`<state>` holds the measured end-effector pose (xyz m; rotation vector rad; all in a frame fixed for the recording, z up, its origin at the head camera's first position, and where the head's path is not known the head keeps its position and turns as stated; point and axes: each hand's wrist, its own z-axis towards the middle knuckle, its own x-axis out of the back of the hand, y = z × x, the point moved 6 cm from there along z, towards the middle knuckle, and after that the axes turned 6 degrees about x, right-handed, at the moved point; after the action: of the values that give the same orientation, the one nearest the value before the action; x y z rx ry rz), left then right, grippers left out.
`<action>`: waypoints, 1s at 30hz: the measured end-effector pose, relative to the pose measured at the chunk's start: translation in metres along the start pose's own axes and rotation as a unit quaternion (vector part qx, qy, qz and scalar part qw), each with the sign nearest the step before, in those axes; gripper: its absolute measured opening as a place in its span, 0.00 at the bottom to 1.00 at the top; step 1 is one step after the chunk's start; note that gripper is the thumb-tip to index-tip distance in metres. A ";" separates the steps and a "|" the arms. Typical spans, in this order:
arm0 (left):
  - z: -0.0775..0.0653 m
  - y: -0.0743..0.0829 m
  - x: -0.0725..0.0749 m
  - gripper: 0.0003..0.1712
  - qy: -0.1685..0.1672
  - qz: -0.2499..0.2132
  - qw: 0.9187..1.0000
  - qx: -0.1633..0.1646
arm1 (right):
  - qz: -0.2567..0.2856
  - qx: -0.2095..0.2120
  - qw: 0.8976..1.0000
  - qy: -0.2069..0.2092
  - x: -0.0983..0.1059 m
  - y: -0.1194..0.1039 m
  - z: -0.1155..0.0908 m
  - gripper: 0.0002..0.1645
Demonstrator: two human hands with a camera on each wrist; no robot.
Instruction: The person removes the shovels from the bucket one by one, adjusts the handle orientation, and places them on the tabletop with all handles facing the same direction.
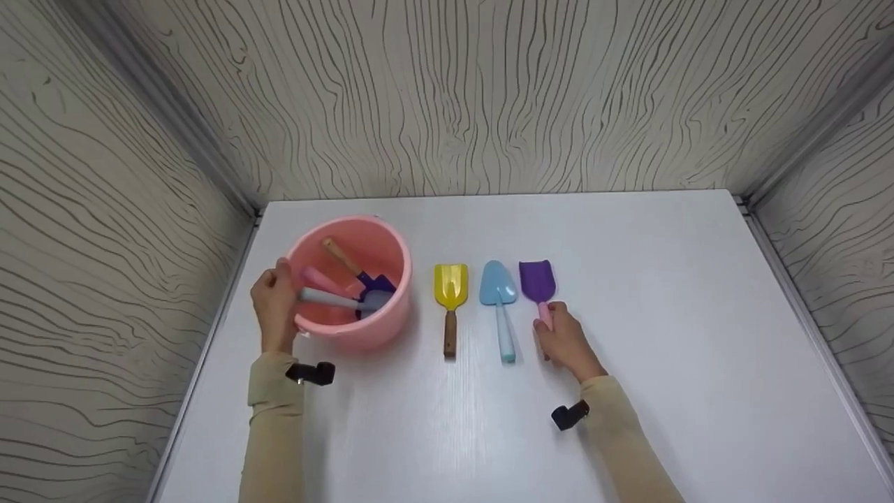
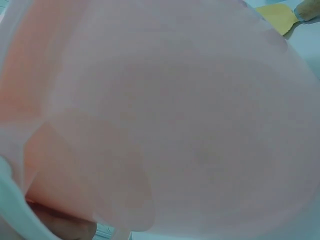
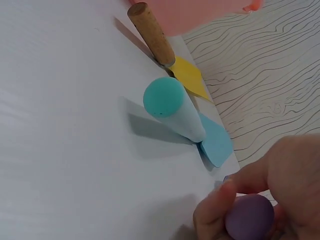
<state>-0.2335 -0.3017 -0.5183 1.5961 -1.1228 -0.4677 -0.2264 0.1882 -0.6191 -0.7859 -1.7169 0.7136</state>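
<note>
At the left of the head view stands a pink bucket, tilted a little. My left hand grips its rim on the left side. Inside lie a wooden-handled shovel with a dark blue blade, a pink tool and a shovel with a pale blue handle. My right hand holds a purple toy shovel by its pink handle, blade pointing away. In the right wrist view the handle's round end shows between the fingers. The bucket wall fills most of the left wrist view.
Between bucket and right hand, a yellow shovel with a wooden handle and a light blue shovel lie side by side on the white table. Wood-patterned panels enclose the table at the back and sides.
</note>
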 end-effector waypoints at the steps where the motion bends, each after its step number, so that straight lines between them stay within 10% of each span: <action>1: 0.000 0.000 0.000 0.28 0.000 0.001 1.000 -0.001 | -0.004 0.000 1.000 -0.003 0.000 0.000 -0.001 0.35; 12: -0.001 0.000 0.001 0.29 0.000 0.006 1.000 -0.010 | -0.038 -0.005 0.999 -0.018 0.001 0.000 -0.012 0.41; 30: -0.001 -0.001 -0.001 0.30 -0.005 -0.010 1.000 -0.015 | -0.134 0.010 0.991 0.031 0.006 0.001 -0.021 0.24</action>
<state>-0.2329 -0.3003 -0.5195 1.5818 -1.1024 -0.5044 -0.2076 0.1953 -0.6112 -0.5447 -1.7154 0.5163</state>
